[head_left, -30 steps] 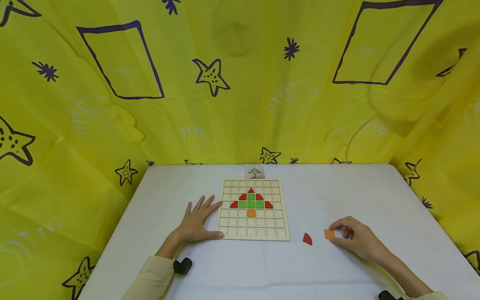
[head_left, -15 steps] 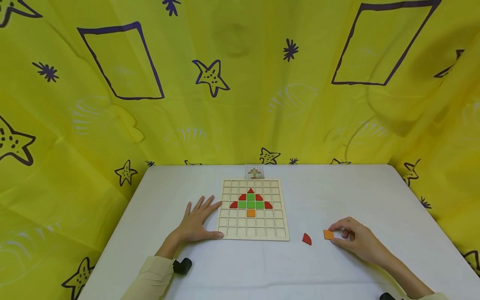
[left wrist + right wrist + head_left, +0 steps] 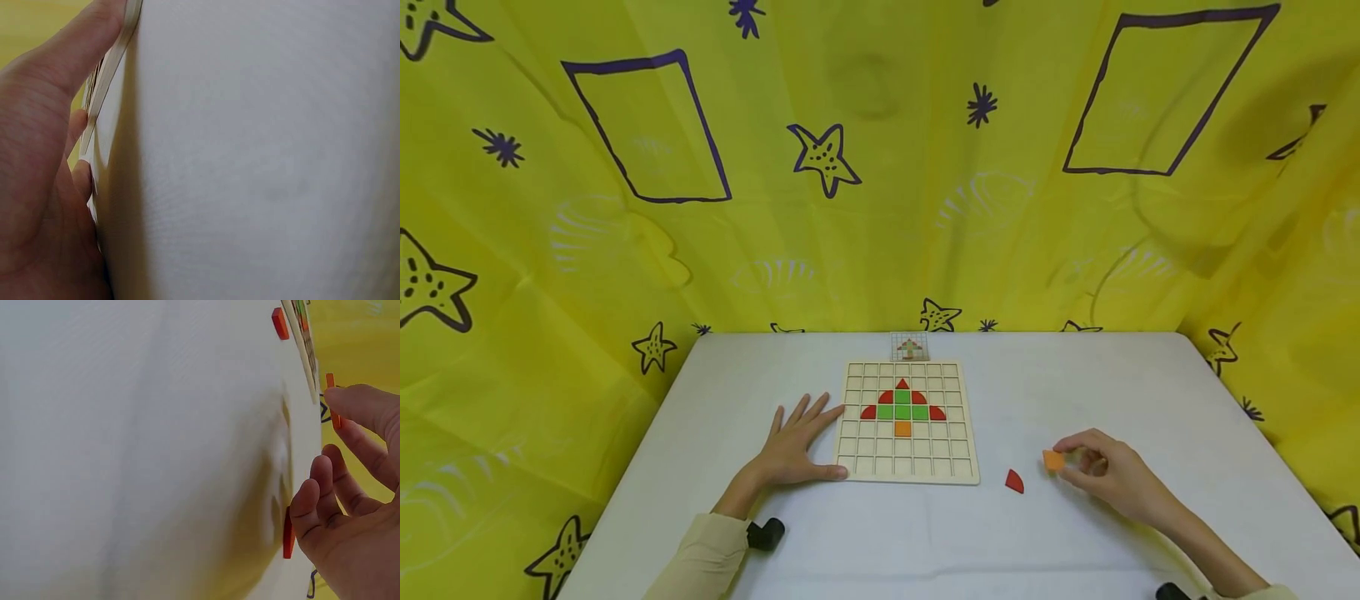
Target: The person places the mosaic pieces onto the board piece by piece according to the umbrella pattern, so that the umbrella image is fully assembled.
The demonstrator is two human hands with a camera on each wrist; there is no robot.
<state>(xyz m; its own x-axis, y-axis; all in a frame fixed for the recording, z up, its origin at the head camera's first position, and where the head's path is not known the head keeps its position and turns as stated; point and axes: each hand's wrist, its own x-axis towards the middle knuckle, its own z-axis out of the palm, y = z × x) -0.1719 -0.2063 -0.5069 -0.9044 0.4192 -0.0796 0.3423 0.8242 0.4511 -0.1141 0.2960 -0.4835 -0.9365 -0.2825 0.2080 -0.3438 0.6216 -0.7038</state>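
My left hand lies spread at the left side of a wooden grid board, with thumb and fingertips at its edge. In the left wrist view the thumb rests against the board's rim. Tiles on the board form a tree-like figure: a red triangle on top, red quarter circles, green squares and an orange square. To the right, my right hand pinches an orange square tile between thumb and index finger, raised off the table in the right wrist view.
A loose red quarter-circle tile lies between board and right hand. Another red piece shows beside the curled fingers in the right wrist view, hidden from the head view. A small pattern card sits behind the board, before a yellow curtain.
My right hand has lifted the orange square tile and shifted it slightly left; the tile is now tilted. The left hand and board stay put.
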